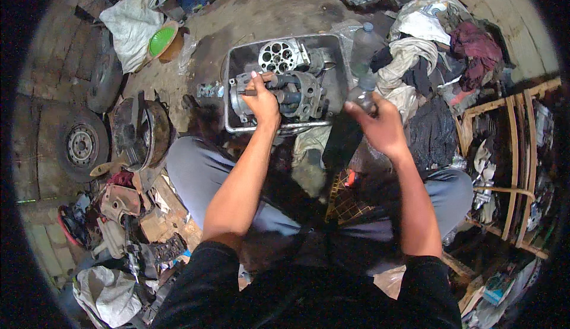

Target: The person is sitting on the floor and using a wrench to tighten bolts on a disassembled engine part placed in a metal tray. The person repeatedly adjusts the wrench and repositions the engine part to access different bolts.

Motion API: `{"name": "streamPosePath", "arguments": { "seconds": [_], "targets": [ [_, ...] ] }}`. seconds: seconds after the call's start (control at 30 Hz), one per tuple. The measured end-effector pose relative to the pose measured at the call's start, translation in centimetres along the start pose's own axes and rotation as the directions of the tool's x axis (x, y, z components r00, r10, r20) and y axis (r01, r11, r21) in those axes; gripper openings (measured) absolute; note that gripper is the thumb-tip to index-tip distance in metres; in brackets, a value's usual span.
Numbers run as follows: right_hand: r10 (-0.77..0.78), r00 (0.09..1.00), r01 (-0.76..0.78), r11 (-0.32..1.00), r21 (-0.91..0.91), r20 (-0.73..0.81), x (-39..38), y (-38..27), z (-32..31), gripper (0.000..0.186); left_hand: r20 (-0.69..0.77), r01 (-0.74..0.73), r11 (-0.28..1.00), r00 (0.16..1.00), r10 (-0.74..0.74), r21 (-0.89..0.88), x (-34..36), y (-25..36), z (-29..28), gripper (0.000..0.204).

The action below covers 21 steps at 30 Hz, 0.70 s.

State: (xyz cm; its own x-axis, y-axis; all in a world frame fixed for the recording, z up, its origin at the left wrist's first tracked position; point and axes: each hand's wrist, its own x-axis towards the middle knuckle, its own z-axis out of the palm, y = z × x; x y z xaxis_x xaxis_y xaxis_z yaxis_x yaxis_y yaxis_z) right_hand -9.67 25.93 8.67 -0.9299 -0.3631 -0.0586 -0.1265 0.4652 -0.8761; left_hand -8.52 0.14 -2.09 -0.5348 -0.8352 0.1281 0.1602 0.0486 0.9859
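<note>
My left hand (261,100) curls over the casting (309,94), in the tray (337,71) beneath; its grip I can't tell. My right hand (385,126) wraps a bottle (363,99); steady pressure on both seems best.

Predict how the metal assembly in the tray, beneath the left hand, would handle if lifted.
The metal assembly is probably heavy for its size, given its thick, cast-looking body. Its solid housing suggests it would stay stiff. The smooth, rounded dark cylinders might be slippery to grip.
</note>
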Motion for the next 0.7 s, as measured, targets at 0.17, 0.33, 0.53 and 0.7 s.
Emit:
{"name": "streamPosePath", "arguments": {
  "seconds": [0.17,0.33,0.53,0.7],
  "targets": [
    [0.049,0.970,-0.056,0.998,0.026,0.240,-1.2,3.5,1.6,0.045,0.040,-0.033,0.999,0.999,0.031,0.031,-0.9,-1.2,0.7,0.053],
    [0.081,0.933,-0.126,0.986,0.107,0.350,-3.1,5.6,3.2,0.061,0.053,0.010,0.999,0.999,-0.011,0.036,-1.6,-3.2,0.8,0.053],
    [0.233,0.760,-0.434,0.877,0.206,0.607,-5.5,0.5,2.8,0.055,0.135,0.026,0.994,0.990,-0.040,0.103,-1.4,-3.0,-1.1,0.053],
    [0.211,0.799,-0.467,0.808,0.360,0.562,-5.3,1.3,3.3,0.064,0.258,0.014,0.997,0.966,-0.035,0.081,-1.4,-2.7,-1.3,0.051]
  ]
}}
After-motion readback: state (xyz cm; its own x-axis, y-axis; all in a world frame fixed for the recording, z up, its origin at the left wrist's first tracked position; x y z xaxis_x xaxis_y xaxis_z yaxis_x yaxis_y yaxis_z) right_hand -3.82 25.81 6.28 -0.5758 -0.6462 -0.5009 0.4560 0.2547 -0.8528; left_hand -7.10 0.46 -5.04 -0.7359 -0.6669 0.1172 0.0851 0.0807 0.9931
